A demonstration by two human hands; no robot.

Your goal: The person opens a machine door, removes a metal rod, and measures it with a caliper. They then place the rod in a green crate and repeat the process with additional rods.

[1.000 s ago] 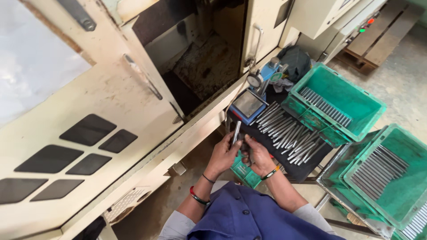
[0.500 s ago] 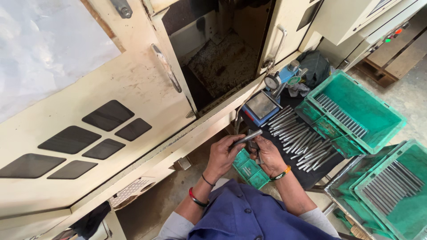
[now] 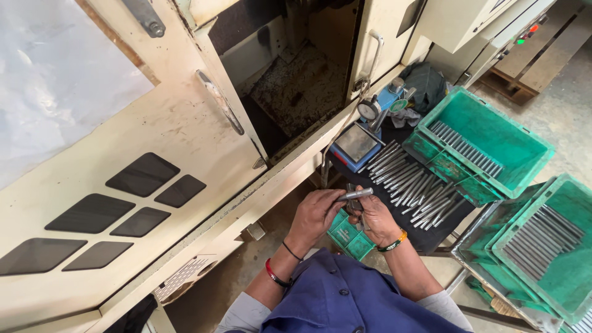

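My left hand (image 3: 316, 213) and my right hand (image 3: 375, 217) are close together in front of my chest. Both pinch a short grey metal rod (image 3: 357, 194) that lies roughly level between them. My right hand also grips a second dark metal tool below the rod; its shape is hard to make out. Just beyond my hands, several similar metal rods (image 3: 410, 182) lie loose on a dark mat. A small green bin (image 3: 348, 233) sits under my hands.
A cream machine with an open door and dark chamber (image 3: 296, 86) stands ahead. A dial gauge on a blue stand (image 3: 364, 139) sits beside the rods. Green crates with rows of rods stand at the right (image 3: 487, 139) and lower right (image 3: 549, 240).
The rod was held upright in my hands a second ago; it is now turned nearly level. The view has shifted closer to the bench.
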